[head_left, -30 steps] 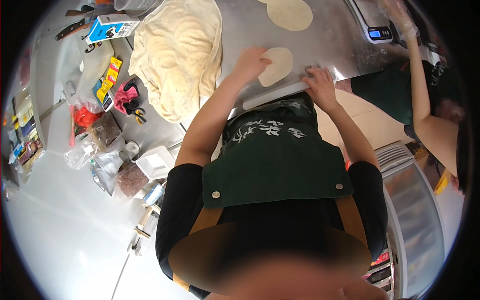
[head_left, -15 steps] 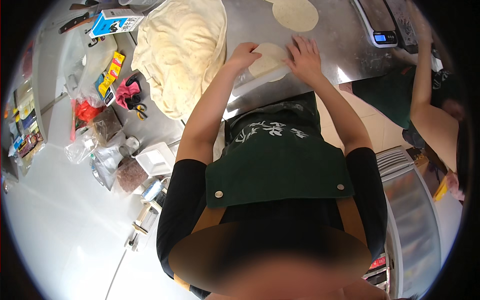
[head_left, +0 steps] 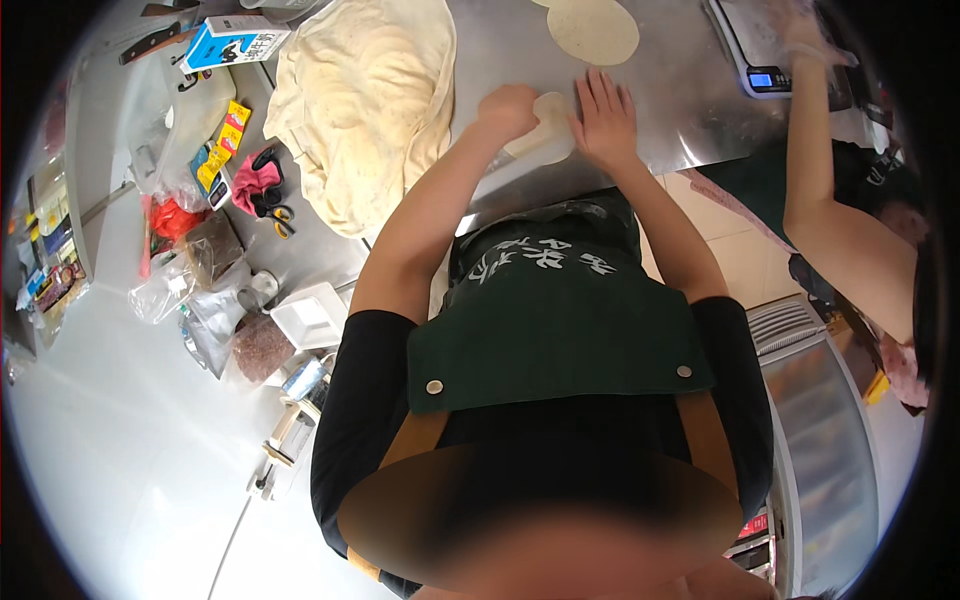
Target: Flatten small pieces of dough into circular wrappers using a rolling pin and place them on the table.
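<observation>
A thin, flat dough round [head_left: 553, 128] lies on the steel worktop in front of me, between my two hands. My left hand [head_left: 508, 112] is curled closed at its left edge, and the fingertips are hidden. Flat and with its fingers stretched, my right hand [head_left: 606, 118] rests at the dough's right side. Farther off lies a second dough round [head_left: 593, 28], with a sliver of another beside it at the top edge. To my left, a large pale cloth [head_left: 365, 110] is spread in loose folds.
A digital scale [head_left: 762, 80] stands at the far right, where a co-worker's arm [head_left: 812, 150] reaches over it. On the left are a blue and white carton [head_left: 235, 45], a knife [head_left: 150, 45], scissors [head_left: 283, 220], plastic bags [head_left: 165, 290] and a white tray [head_left: 308, 318]. The steel worktop [head_left: 680, 110] extends rightward.
My left hand has moved right and curled over the dough's edge, and the dough's outline has changed. My right hand has shifted slightly left, its fingers straighter. The co-worker's arm has swung left over the scale.
</observation>
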Demonstrator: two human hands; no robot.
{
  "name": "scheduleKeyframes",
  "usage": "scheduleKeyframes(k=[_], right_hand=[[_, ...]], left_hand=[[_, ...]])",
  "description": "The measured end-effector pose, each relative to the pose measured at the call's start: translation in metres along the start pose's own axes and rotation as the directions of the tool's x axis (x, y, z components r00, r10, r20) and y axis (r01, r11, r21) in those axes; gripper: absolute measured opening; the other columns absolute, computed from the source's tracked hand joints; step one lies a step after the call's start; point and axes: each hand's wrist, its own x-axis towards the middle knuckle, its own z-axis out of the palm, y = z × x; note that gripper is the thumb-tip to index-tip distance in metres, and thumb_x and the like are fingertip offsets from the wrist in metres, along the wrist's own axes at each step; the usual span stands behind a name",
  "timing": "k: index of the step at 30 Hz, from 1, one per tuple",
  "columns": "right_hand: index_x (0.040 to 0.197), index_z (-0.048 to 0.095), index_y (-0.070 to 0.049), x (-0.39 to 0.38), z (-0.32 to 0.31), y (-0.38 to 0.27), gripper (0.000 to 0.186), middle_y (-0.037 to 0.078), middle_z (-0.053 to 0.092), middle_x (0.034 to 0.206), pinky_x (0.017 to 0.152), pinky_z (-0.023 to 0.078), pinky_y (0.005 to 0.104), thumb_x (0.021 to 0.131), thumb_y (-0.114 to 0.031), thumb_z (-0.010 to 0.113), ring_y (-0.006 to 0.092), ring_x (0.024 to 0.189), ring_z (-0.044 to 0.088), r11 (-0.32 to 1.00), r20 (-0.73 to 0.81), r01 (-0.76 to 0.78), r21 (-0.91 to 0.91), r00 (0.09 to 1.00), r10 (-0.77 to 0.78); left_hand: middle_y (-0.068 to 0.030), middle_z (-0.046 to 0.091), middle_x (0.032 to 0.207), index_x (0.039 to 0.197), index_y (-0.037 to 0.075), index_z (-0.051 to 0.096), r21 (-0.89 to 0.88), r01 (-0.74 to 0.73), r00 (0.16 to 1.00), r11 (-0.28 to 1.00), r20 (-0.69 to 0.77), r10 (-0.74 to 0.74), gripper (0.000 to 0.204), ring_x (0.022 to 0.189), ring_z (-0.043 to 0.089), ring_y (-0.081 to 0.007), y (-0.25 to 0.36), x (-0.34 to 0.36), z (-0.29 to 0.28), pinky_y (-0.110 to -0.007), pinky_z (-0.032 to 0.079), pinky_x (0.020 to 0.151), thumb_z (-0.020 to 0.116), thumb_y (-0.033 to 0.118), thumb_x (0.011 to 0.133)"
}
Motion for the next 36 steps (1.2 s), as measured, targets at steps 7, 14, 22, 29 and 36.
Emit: scheduleKeyframes(k=[7,14,22,29,36], right_hand=[[0.1,0.055,-0.012,-0.071,-0.04,0.033,0.041,0.008,0.046,0.118,0.103,0.026,0.0458,0.064,-0.023,0.071,0.0258,0.115,0.041,0.971,0.208,0.2,0.133,0.952,-0.225],[0.093,0.056,-0.012,-0.035,-0.051,0.035,0.035,0.006,0.049,0.103,0.102,0.028,0.0452,0.063,-0.02,0.071,0.0245,0.104,0.046,0.96,0.177,0.17,0.223,0.961,-0.212],[0.111,0.051,-0.007,0.004,-0.005,0.007,0.044,0.011,0.045,0.123,0.101,0.027,0.0475,0.076,-0.031,0.06,0.0303,0.114,0.043,0.993,-0.035,0.051,0.11,0.998,-0.048],[0.126,0.041,-0.004,-0.031,-0.008,-0.006,0.052,0.015,0.034,0.137,0.102,0.023,0.0496,0.081,-0.027,0.05,0.0299,0.126,0.033,0.995,0.039,-0.08,-0.053,0.996,0.082],[0.13,0.035,-0.003,0.027,0.003,-0.01,0.058,0.015,0.032,0.137,0.104,0.02,0.0493,0.083,-0.034,0.047,0.0288,0.129,0.027,0.995,-0.013,-0.066,-0.081,0.998,0.065]], left_hand=[[-0.0126,0.062,0.098,0.099,0.008,0.062,0.123,-0.096,0.995,0.988,-0.002,0.097,0.029,0.093,0.058,-0.0285,0.027,-0.041,-0.015,-0.04,0.047,0.077,0.064,0.019,0.072],[-0.0169,0.062,0.096,0.103,0.006,0.061,-0.215,0.045,0.998,0.976,-0.023,-0.051,0.032,0.092,0.058,-0.0328,-0.023,-0.026,0.003,-0.039,0.046,0.079,0.061,0.015,0.073],[-0.0152,0.063,0.09,0.104,0.003,0.061,-0.673,0.14,0.989,0.727,0.063,-0.132,0.033,0.082,0.06,-0.0235,-0.035,-0.014,0.017,-0.033,0.045,0.073,0.061,0.015,0.074],[-0.0084,0.063,0.086,0.1,-0.002,0.062,-0.891,0.121,0.981,0.438,0.038,-0.192,0.028,0.077,0.057,-0.0154,-0.03,-0.01,0.017,-0.029,0.044,0.068,0.063,0.012,0.076],[-0.0106,0.065,0.087,0.099,-0.001,0.064,-0.766,0.177,0.984,0.619,0.126,-0.126,0.032,0.079,0.061,-0.0182,-0.026,0.016,0.005,-0.029,0.047,0.068,0.068,0.016,0.072]])
